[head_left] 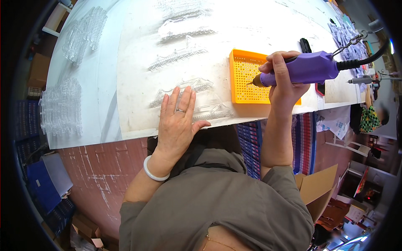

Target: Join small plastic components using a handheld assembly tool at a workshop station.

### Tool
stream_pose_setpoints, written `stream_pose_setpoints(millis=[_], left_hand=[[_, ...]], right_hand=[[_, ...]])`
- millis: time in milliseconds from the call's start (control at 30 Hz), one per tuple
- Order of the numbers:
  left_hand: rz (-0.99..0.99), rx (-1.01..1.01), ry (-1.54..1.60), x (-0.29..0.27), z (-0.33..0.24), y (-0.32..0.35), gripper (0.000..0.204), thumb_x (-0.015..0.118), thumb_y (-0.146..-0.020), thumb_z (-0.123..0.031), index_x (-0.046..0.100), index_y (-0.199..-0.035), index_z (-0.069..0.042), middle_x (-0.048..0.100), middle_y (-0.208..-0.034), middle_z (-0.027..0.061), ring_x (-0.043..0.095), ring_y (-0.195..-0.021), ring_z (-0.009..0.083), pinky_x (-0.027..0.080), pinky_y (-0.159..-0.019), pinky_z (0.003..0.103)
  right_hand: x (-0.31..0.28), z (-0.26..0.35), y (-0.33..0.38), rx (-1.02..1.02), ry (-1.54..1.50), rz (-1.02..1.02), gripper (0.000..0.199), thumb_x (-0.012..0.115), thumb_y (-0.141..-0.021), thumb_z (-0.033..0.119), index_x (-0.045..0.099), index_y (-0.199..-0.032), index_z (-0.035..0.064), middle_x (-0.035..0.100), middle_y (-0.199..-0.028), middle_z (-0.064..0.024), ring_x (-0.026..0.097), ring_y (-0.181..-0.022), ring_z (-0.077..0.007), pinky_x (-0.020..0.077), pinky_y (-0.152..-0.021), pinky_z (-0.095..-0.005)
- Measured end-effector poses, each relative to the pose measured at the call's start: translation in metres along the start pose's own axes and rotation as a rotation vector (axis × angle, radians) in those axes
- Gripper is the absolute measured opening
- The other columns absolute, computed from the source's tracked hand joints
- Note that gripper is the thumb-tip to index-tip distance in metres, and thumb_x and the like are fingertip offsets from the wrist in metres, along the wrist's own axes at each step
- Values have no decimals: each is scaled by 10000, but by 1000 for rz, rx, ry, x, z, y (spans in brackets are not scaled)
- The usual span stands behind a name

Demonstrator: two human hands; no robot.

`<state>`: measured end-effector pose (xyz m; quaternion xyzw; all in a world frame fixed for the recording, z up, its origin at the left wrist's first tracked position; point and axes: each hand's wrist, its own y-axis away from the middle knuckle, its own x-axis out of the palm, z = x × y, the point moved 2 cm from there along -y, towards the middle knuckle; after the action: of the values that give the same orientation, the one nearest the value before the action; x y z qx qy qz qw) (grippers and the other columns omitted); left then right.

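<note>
My right hand [284,85] is wrapped round a purple electric screwdriver [312,67], whose tip points left over a yellow perforated tray [235,99]. A black cable runs from the tool's back end, and a metal chain is hooked to it. My left hand [178,111] lies flat with its fingers stretched out. Its fingertips touch a clear plastic toothed part [201,85] on the white table [138,121]. Nearer the table's edge, another clear part [213,112] lies beside my left thumb. What the tray holds is too small to make out.
More clear parts [178,56] lie in a row toward the far side. Stacks of clear parts [62,108] stand at the left. A black tool [305,45] lies beyond the purple screwdriver, and small pale pieces [347,35] are heaped at far right. An open cardboard box [320,184] stands below.
</note>
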<state>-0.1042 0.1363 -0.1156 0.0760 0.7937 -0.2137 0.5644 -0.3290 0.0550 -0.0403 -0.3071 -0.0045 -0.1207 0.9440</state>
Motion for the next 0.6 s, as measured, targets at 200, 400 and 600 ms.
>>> stream_pose_setpoints(millis=[200,400,600], left_hand=[[-4,-8,28,0,-1,-3,814,712,-690,-462,500,-1318,11,453,-1408,104,377,-1320,329,306,-1094,475],[-2,-10,65,1,-3,-6,827,728,-674,-460,504,-1308,21,455,-1407,114,379,-1319,337,300,-1095,479],[-33,-2,83,2,-1,-4,826,716,-682,-488,516,-1291,33,459,-1401,121,383,-1315,343,290,-1099,484]], right_hand=[[-2,-4,-1,50,-26,-24,56,648,-868,7,604,-903,1,656,-707,-96,669,-604,-153,551,-584,-244],[-1,-5,-5,65,-43,39,73,656,-855,-2,602,-904,-4,649,-706,-104,664,-598,-164,553,-579,-258],[9,17,-10,-1,-100,-58,63,626,-841,-29,587,-887,-12,645,-721,-126,641,-554,-168,547,-558,-255]])
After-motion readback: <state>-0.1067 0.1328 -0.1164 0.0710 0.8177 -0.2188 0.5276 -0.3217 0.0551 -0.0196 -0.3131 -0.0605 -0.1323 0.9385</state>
